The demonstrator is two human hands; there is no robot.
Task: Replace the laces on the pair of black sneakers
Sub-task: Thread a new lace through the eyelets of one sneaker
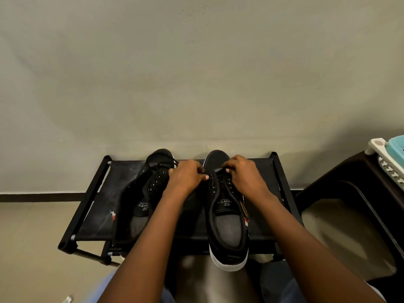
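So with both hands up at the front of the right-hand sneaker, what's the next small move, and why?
Probably draw the black lace out of the front eyelets. The left hand and right hand both pinch it near the toe of the right sneaker, which looks laced, while the left sneaker shows bare eyelets lower down.

dim, warm light | soft shadows lower right | wide-angle edge bending | slight softness

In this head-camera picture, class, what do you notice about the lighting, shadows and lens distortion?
Head view: dim, soft light; a broad shadow darkens the wall on the right; wide-angle bending curves the black rack outwards; the black laces under both hands merge into the dark right sneaker; the lap at the bottom is blurred.
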